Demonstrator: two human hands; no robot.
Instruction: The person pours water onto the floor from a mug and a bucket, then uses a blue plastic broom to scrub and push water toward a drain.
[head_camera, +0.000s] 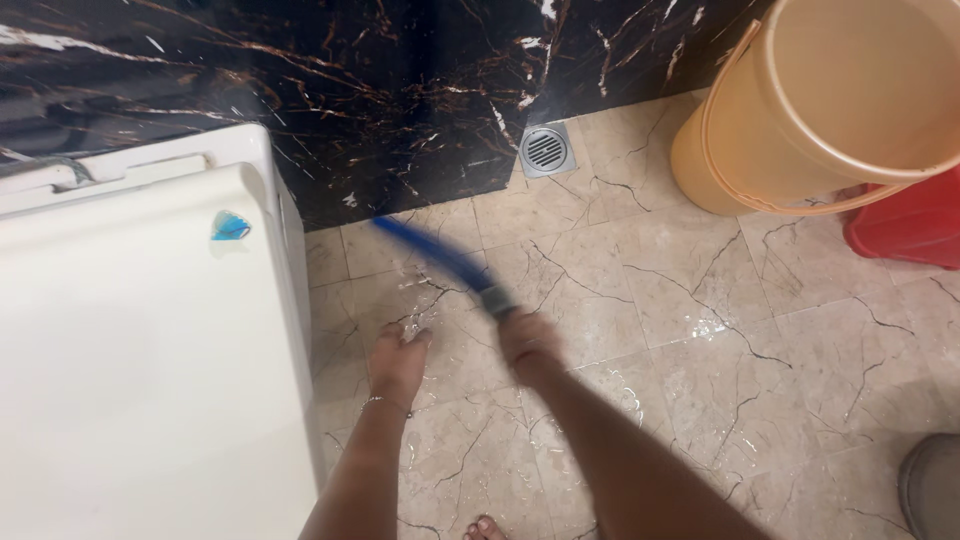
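Hands low over wet bathroom tiles, a blue-handled tool in the right

Right hand (528, 342) is closed around the grip of the blue handle (440, 262), which angles up-left toward the black marble wall (400, 100) (blurred, so its working end cannot be made out); holding it near the end gives long reach across the floor. Left hand (398, 352) hangs open and empty beside the white appliance (140, 360), fingers loosely spread. An orange bucket (800, 110) stands well apart, near the floor drain (546, 149)

left hand (397, 357) open, right hand (527, 345) fisted
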